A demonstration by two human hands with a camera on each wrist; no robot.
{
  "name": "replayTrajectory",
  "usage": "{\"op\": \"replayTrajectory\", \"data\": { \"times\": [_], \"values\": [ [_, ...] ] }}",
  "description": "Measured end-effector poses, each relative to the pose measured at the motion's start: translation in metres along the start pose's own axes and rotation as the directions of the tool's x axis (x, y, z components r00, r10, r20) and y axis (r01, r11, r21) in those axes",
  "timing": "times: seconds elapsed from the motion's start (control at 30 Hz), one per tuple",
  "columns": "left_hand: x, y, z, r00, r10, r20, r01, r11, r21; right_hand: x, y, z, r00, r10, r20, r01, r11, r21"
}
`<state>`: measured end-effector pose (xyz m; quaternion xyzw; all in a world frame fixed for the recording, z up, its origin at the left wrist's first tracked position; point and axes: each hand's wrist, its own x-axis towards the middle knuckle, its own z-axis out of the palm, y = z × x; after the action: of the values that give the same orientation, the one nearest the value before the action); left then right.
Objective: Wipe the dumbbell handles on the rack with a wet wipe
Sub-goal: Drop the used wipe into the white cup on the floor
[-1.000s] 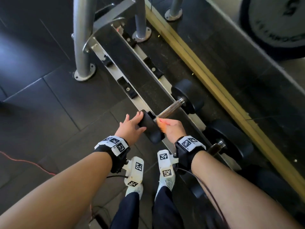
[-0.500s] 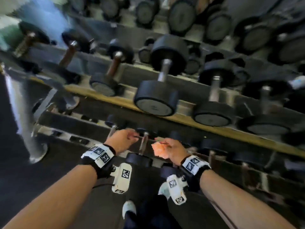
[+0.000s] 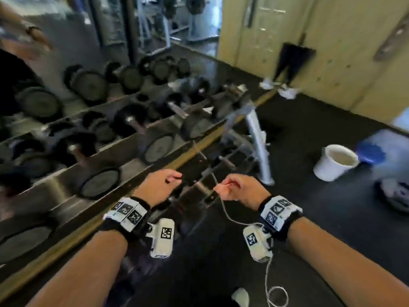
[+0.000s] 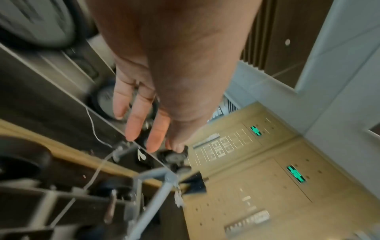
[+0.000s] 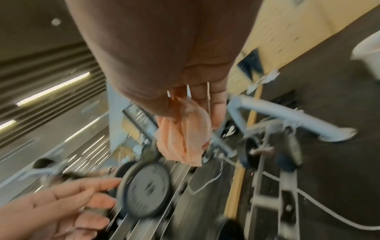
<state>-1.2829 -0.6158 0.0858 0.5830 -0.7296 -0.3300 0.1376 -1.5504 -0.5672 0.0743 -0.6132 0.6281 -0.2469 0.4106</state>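
The wet wipe [image 5: 185, 133] is an orange, crumpled wad hanging from the right hand [image 3: 240, 189], whose fingers are curled round its top; that grip is closed on the wipe and nothing else. It hangs in the air in front of the rack [image 3: 66, 191], clear of any handle, just above and beside a round black dumbbell [image 5: 144, 190] end lying on the lower rails. The left hand [image 3: 160, 187] is beside it, at about the same height. In the left wrist view its fingers [image 4: 135, 120] are stretched out loosely and hold nothing; in the right wrist view they reach towards the edge of that dumbbell end, though the blur hides whether they touch it. More dumbbells sit in rows on the rack's tiers, backed by a mirror. A thin white cable [image 3: 232, 218] trails from the right wrist down to the dark floor [image 3: 309, 120]. Off to the right a white bucket [image 3: 332, 162] stands on the floor, with a blue object [image 3: 371, 154] just beside it.
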Motion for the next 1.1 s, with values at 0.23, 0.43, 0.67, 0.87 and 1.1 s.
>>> {"op": "replayTrajectory", "data": {
  "times": [0.23, 0.43, 0.67, 0.87, 1.1],
  "values": [
    [0.16, 0.188, 0.139, 0.953, 0.21, 0.22, -0.228, 0.972, 0.06, -0.03, 0.149, -0.219, 0.912, 0.243, -0.33, -0.13, 0.935, 0.329],
    [0.256, 0.31, 0.215, 0.88, 0.325, 0.345, -0.358, 0.933, 0.035, -0.048, 0.224, -0.329, 0.806, 0.281, -0.52, -0.189, 0.956, 0.225],
    [0.384, 0.429, 0.302, 0.809, 0.438, 0.391, -0.479, 0.878, 0.006, -0.004, 0.315, -0.443, 0.71, 0.318, -0.628, -0.269, 0.947, 0.175],
    [0.506, 0.531, 0.343, 0.783, 0.461, 0.419, -0.52, 0.854, 0.032, 0.08, 0.369, -0.564, 0.654, 0.369, -0.661, -0.221, 0.928, 0.299],
    [0.621, 0.627, 0.381, 0.818, 0.424, 0.389, -0.479, 0.877, 0.051, 0.148, 0.422, -0.704, 0.45, 0.128, -0.884, -0.192, 0.981, 0.044]
  ]
}}
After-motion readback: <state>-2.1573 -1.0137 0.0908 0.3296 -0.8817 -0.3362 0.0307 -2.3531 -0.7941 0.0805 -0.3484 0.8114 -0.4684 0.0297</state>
